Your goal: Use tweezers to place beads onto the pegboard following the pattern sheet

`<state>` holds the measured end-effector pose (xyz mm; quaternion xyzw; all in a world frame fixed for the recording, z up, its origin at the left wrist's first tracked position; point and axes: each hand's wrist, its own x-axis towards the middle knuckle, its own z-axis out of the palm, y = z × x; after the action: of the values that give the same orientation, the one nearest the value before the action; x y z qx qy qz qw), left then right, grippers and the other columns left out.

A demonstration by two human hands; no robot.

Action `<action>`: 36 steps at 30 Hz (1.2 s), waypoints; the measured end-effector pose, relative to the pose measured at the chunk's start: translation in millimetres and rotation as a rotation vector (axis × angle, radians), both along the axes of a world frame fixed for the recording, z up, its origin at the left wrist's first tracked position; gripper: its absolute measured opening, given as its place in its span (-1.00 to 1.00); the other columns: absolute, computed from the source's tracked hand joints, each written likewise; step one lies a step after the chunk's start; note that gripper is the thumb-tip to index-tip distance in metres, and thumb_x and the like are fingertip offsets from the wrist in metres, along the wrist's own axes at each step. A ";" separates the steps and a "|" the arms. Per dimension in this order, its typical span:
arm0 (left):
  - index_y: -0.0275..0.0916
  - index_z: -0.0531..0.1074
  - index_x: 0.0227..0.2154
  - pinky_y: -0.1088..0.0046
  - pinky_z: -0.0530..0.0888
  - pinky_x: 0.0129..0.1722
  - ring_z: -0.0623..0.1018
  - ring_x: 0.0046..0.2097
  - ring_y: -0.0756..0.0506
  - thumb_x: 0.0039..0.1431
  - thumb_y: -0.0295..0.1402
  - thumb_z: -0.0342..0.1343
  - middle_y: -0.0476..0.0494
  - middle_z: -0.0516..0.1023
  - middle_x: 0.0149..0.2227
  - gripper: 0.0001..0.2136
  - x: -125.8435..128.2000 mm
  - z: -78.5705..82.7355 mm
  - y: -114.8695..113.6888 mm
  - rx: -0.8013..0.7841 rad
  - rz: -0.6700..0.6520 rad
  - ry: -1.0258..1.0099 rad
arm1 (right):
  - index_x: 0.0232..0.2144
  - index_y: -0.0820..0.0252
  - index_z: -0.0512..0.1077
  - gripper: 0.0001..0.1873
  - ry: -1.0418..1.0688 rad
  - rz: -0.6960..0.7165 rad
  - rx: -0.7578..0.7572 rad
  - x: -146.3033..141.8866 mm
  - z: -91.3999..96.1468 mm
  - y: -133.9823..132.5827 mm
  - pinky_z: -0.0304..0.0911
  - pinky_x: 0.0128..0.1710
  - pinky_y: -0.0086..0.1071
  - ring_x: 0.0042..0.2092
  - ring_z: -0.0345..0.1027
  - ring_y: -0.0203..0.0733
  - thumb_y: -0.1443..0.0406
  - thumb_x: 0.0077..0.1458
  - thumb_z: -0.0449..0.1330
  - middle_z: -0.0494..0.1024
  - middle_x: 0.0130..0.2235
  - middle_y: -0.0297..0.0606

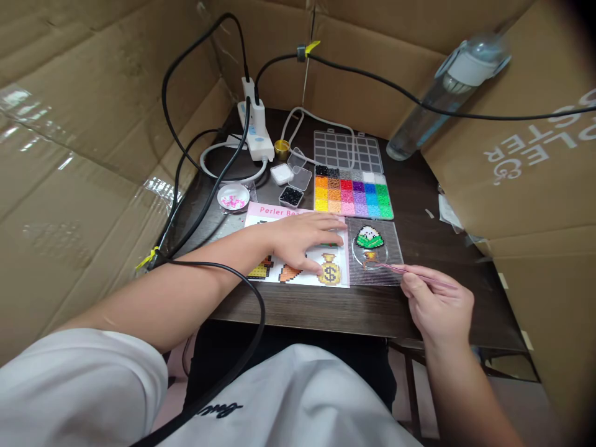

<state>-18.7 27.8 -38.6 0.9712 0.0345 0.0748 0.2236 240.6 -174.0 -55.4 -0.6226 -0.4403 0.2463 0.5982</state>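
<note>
My left hand lies with fingers spread on a printed bead pattern sheet, its fingertips near the sheet's right edge. Just right of the sheet is a clear pegboard. A finished-looking white and green bead figure sits on it, and below that is a small brown and orange bead shape. Between thumb and fingers, my right hand grips pink tweezers. Their tips reach to the left over the pegboard, close to the brown beads; whether they pinch a bead is too small to tell.
Behind the pegboard stands an open bead box with many colours. Small boxes of white beads and black beads, plus a dish of pink beads, lie left. A power strip, black cable and bottle surround the workspace.
</note>
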 end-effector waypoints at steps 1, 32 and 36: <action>-0.28 0.43 0.25 -0.08 0.17 0.47 0.16 0.51 -0.42 0.13 -0.02 0.32 -0.42 0.20 0.47 -0.32 0.0 0.1 -0.1 0.006 0.000 -0.004 | -0.27 0.18 0.70 -0.85 0.004 0.003 -0.006 -0.3 -2.4 -0.5 0.39 -0.53 -0.39 -0.48 0.51 -0.23 0.23 0.12 0.46 0.74 -0.30 -0.11; -0.26 0.43 0.26 -0.15 0.21 0.43 0.21 0.48 -0.45 0.14 -0.04 0.30 -0.44 0.21 0.46 -0.33 1.3 4.3 2.1 0.014 -0.006 0.018 | -0.29 0.04 0.73 -0.90 -0.146 0.091 -0.037 -3.3 -5.1 3.9 0.60 -0.17 -0.35 -0.23 0.69 -0.13 0.30 0.19 0.38 0.76 -0.25 -0.22; -0.29 0.42 0.28 -0.13 0.20 0.44 0.19 0.49 -0.44 0.15 -0.06 0.29 -0.46 0.18 0.47 -0.32 1.2 6.3 1.3 0.022 -0.006 0.032 | -0.28 0.02 0.73 -0.89 -0.148 0.101 -0.030 -2.9 -5.8 3.5 0.59 -0.16 -0.38 -0.22 0.69 -0.17 0.31 0.20 0.37 0.76 -0.24 -0.25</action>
<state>-17.5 29.1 -32.3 0.9748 0.0345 0.0587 0.2126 237.7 -170.5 -61.2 -0.6249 -0.5105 0.2360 0.5415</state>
